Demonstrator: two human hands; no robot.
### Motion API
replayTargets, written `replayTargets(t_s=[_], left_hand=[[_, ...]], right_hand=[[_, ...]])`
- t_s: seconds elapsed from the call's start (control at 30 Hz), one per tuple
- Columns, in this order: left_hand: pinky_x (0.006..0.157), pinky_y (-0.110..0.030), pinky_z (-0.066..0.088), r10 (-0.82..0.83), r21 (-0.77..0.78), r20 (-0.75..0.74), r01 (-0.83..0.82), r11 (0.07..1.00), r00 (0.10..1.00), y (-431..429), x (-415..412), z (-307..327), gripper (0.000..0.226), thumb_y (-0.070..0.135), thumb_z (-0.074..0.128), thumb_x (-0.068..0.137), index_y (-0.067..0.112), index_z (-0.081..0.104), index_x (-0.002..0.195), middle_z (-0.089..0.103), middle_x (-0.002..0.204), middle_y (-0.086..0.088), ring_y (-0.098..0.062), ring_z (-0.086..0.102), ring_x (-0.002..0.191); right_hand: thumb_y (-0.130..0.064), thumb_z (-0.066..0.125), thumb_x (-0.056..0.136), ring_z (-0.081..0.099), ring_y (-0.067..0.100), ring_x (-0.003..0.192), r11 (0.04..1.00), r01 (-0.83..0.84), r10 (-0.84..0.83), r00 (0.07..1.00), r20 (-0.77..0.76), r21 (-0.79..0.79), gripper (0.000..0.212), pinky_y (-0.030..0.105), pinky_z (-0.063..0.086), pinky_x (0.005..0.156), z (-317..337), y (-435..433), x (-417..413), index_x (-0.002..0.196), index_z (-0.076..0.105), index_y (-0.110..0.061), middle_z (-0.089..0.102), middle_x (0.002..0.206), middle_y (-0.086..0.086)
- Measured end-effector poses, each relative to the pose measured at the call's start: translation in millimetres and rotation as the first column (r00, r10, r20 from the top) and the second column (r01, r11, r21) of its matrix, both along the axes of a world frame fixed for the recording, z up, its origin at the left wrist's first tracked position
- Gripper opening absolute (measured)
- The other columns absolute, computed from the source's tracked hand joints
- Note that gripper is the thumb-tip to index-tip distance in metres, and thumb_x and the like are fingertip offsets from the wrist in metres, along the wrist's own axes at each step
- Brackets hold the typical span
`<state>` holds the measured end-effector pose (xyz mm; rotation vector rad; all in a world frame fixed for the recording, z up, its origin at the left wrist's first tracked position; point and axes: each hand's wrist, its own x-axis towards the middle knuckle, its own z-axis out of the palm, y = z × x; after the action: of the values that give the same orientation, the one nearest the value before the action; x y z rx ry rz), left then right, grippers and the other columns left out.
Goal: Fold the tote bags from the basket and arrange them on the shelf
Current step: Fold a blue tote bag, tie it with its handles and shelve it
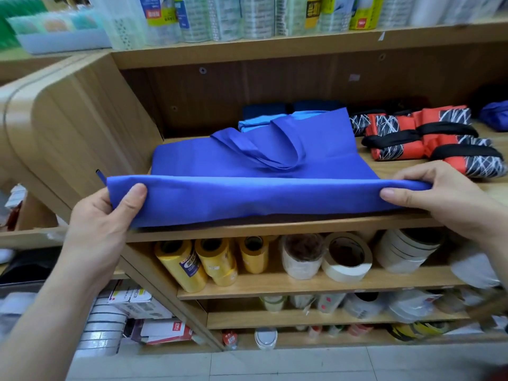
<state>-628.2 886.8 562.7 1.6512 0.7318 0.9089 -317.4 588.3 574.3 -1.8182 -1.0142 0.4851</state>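
A royal-blue tote bag (pixel 247 166) lies flat on the wooden shelf (pixel 275 229), handles toward the back. Its near edge is lifted and folded over. My left hand (pixel 104 224) pinches the bag's near left corner, thumb on top. My right hand (pixel 445 196) pinches the near right corner the same way. Behind it sit folded light-blue bags (pixel 255 123) and dark navy ones (pixel 264 110). To the right lie several folded red-and-black patterned bags (pixel 428 138) with black handles. The basket is out of view.
The shelf's rounded wooden end panel (pixel 68 127) stands at the left. Below are yellow rolls (pixel 192 262) and tape rolls (pixel 346 257). Packaged goods (pixel 247 17) fill the shelf above. Another blue bag (pixel 494 116) sits at the far right. Tiled floor (pixel 275 364) lies underneath.
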Motion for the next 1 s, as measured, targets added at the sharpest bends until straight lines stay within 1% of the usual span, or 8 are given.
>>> replayTargets(t_s=[0.2, 0.37, 0.57, 0.67, 0.73, 0.8, 0.9, 1.0], left_hand=[[0.073, -0.032, 0.05, 0.246, 0.086, -0.072, -0.24, 0.967, 0.966, 1.3, 22.0, -0.5, 0.009, 0.022, 0.075, 0.085, 0.026, 0.068, 0.08, 0.069, 0.084, 0.003, -0.016, 0.063, 0.079], [0.094, -0.04, 0.047, 0.372, 0.37, -0.346, -0.239, 0.898, 0.861, 4.4, 35.0, 2.4, 0.028, 0.029, 0.071, 0.086, 0.032, 0.066, 0.113, 0.064, 0.113, 0.003, -0.024, 0.057, 0.11], [0.068, -0.037, 0.042, 0.595, 0.701, -0.57, -0.043, 0.712, 0.567, 4.8, 45.5, -1.6, 0.025, 0.041, 0.056, 0.093, 0.027, 0.066, 0.111, 0.067, 0.098, -0.013, -0.04, 0.059, 0.091], [0.057, -0.039, 0.039, 0.639, 0.791, -0.521, 0.04, 0.61, 0.566, 7.8, 48.9, -6.7, 0.023, 0.039, 0.063, 0.089, 0.018, 0.067, 0.099, 0.055, 0.094, -0.013, -0.038, 0.052, 0.094], [0.058, -0.043, 0.043, 0.576, 0.819, -0.487, 0.114, 0.563, 0.656, 12.5, 51.3, -7.7, 0.027, 0.039, 0.065, 0.087, 0.012, 0.068, 0.091, 0.051, 0.096, -0.014, -0.038, 0.048, 0.098], [0.064, -0.044, 0.047, 0.435, 0.75, -0.567, 0.22, 0.624, 0.7, 20.8, 53.5, -6.6, 0.038, 0.049, 0.05, 0.093, 0.014, 0.066, 0.093, 0.053, 0.09, -0.009, -0.033, 0.05, 0.093], [0.064, -0.043, 0.046, 0.289, 0.654, -0.661, 0.343, 0.674, 0.693, 29.7, 53.8, -6.5, 0.047, 0.059, 0.029, 0.092, 0.022, 0.057, 0.087, 0.051, 0.079, 0.0, -0.026, 0.05, 0.083], [0.062, -0.042, 0.043, 0.279, 0.609, -0.717, 0.379, 0.697, 0.639, 30.5, 58.7, -5.9, 0.049, 0.06, 0.018, 0.089, 0.023, 0.044, 0.069, 0.048, 0.068, -0.001, -0.028, 0.05, 0.074]], right_hand=[[-0.033, 0.08, 0.073, 0.062, 0.009, 0.09, 0.984, 0.163, -0.155, 0.983, 0.1, -0.074, 0.026, 0.019, 0.044, 0.078, 8.2, 21.8, 10.6, 0.098, 0.07, -0.035, 0.067, 0.102, -0.001], [-0.044, 0.078, 0.077, 0.058, 0.02, 0.088, 0.897, 0.385, -0.305, 0.895, 0.326, -0.217, 0.023, 0.035, 0.043, 0.073, -5.5, 48.1, 20.4, 0.084, 0.07, -0.024, 0.066, 0.098, 0.002], [-0.063, 0.047, 0.091, 0.051, 0.026, 0.081, 0.78, 0.585, -0.24, 0.608, 0.756, -0.223, 0.044, 0.034, 0.042, 0.062, -11.0, 54.7, 7.0, 0.092, 0.069, -0.025, 0.054, 0.093, 0.004], [-0.059, 0.052, 0.091, 0.052, 0.026, 0.092, 0.807, 0.559, -0.132, 0.485, 0.865, -0.19, 0.043, 0.033, 0.042, 0.06, -15.0, 59.3, 7.6, 0.089, 0.072, -0.02, 0.053, 0.09, 0.002], [-0.055, 0.053, 0.091, 0.053, 0.026, 0.089, 0.835, 0.501, -0.091, 0.532, 0.842, -0.226, 0.037, 0.034, 0.041, 0.061, -14.9, 61.5, 10.8, 0.084, 0.065, -0.02, 0.056, 0.084, 0.002], [-0.054, 0.05, 0.091, 0.055, 0.026, 0.086, 0.881, 0.417, -0.093, 0.619, 0.78, -0.226, 0.036, 0.034, 0.036, 0.061, -15.1, 59.6, 17.6, 0.085, 0.062, -0.02, 0.059, 0.084, 0.001], [-0.063, 0.041, 0.087, 0.053, 0.021, 0.086, 0.942, 0.246, -0.018, 0.718, 0.696, -0.23, 0.046, 0.035, 0.039, 0.067, -17.9, 52.8, 22.9, 0.092, 0.064, -0.024, 0.055, 0.085, -0.002], [-0.062, 0.055, 0.075, 0.053, 0.017, 0.084, 0.971, 0.135, 0.006, 0.814, 0.581, -0.199, 0.04, 0.035, 0.043, 0.074, -19.9, 51.4, 22.4, 0.09, 0.066, -0.026, 0.055, 0.084, -0.008]])
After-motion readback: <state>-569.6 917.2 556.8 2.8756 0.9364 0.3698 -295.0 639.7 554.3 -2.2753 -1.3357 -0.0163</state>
